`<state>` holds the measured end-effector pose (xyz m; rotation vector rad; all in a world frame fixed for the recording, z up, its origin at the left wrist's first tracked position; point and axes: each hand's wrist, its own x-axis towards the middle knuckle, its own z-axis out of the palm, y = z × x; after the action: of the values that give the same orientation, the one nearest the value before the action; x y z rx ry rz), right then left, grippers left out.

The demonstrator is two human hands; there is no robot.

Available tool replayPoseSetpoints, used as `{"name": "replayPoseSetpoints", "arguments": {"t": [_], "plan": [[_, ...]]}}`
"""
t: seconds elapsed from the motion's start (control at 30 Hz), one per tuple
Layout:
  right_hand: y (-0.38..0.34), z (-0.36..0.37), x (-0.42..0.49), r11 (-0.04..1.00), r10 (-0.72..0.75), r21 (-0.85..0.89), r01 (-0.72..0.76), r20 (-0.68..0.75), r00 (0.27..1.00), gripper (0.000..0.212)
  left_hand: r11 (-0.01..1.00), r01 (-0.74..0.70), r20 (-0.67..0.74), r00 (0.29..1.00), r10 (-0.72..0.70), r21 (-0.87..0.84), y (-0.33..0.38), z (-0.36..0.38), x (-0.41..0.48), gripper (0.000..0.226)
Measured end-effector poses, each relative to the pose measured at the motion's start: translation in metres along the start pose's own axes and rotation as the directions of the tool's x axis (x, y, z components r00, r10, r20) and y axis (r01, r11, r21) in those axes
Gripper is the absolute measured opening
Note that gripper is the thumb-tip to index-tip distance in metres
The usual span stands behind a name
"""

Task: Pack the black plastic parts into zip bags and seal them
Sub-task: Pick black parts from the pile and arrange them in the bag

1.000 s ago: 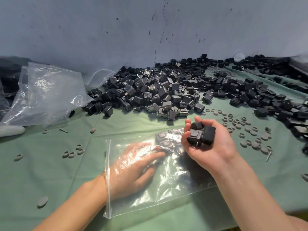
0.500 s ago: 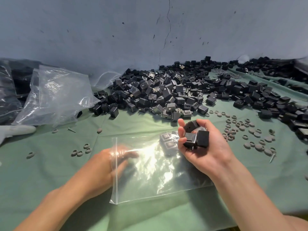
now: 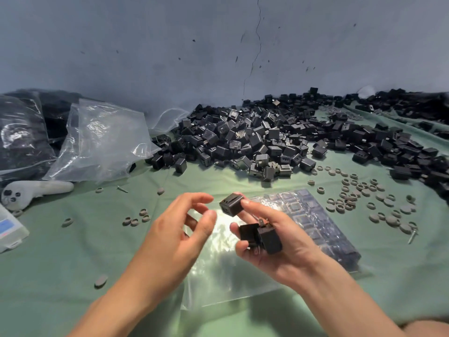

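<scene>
Head view: three black parts [image 3: 269,237] were held above the zip bag [image 3: 230,276] by the right hand [image 3: 274,242], one pinched at the fingertips [image 3: 246,203], two cradled in the palm. The left hand [image 3: 177,229], over the bag's left edge, was spread and empty. Parts would best be passed singly and laid flat beside the packed rows [image 3: 313,220] inside.

Two bare hands in shot: L hand [image 3: 175,234] and R hand [image 3: 274,244], each w/ a bare forearm running to the bottom edge. Fingers slim, skin plain, L fingers a bit blurred.
</scene>
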<state>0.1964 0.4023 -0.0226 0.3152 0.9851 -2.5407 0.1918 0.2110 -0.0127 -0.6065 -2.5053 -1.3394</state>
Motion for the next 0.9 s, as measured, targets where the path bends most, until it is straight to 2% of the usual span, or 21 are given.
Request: {"name": "replayPoseSetpoints", "arguments": {"t": [0.13,0.2,0.3,0.37,0.43,0.5,0.57,0.7,0.77,0.83,0.9], "plan": [[0.012,0.001,0.003,0.995,0.023,-0.099,-0.009,0.136,0.99,0.043,1.0,0.026,0.064,0.998,-0.025,-0.015,-0.005,0.011,0.002,0.034],[0.017,0.0,0.004,0.991,0.022,-0.137,0.001,0.17,0.985,0.042,0.999,0.028,0.064,0.998,-0.027,-0.015,-0.005,0.011,0.003,0.034],[0.016,0.001,0.003,0.994,0.041,-0.104,-0.031,0.098,0.994,0.039,0.999,0.044,0.029,0.999,-0.044,0.005,-0.011,-0.003,0.007,0.039],[0.007,0.0,0.002,0.999,0.039,-0.008,-0.039,0.035,0.999,0.043,0.995,0.087,-0.044,0.995,-0.085,0.058,-0.023,-0.022,0.013,0.032],[-0.008,-0.004,-0.001,0.992,-0.01,0.125,0.015,-0.036,0.999,0.043,0.974,0.154,-0.062,0.987,-0.145,0.169,-0.04,-0.044,0.014,0.022],[-0.024,-0.011,-0.005,0.965,-0.08,0.24,0.109,-0.128,0.989,0.04,0.921,0.216,0.026,0.971,-0.237,0.324,-0.058,-0.061,0.009,0.019],[-0.039,-0.02,-0.01,0.931,-0.138,0.303,0.204,-0.224,0.965,0.036,0.892,0.228,0.15,0.94,-0.306,0.391,-0.069,-0.065,0.0,0.018],[-0.058,-0.031,-0.015,0.876,-0.206,0.352,0.33,-0.346,0.916,0.035,0.959,0.076,0.291,0.944,-0.158,0.273,-0.072,-0.044,-0.014,0.018],[-0.061,-0.033,-0.017,0.863,-0.217,0.361,0.354,-0.369,0.904,0.034,0.977,0.014,0.345,0.935,-0.088,0.211,-0.07,-0.029,-0.017,0.028],[-0.062,-0.033,-0.019,0.859,-0.219,0.362,0.361,-0.378,0.899,0.034,0.971,-0.061,0.391,0.919,-0.036,0.233,-0.069,-0.014,-0.016,0.04],[-0.062,-0.033,-0.02,0.859,-0.218,0.364,0.36,-0.377,0.9,0.033,0.939,-0.122,0.399,0.917,-0.018,0.321,-0.068,-0.004,-0.011,0.04]]}}
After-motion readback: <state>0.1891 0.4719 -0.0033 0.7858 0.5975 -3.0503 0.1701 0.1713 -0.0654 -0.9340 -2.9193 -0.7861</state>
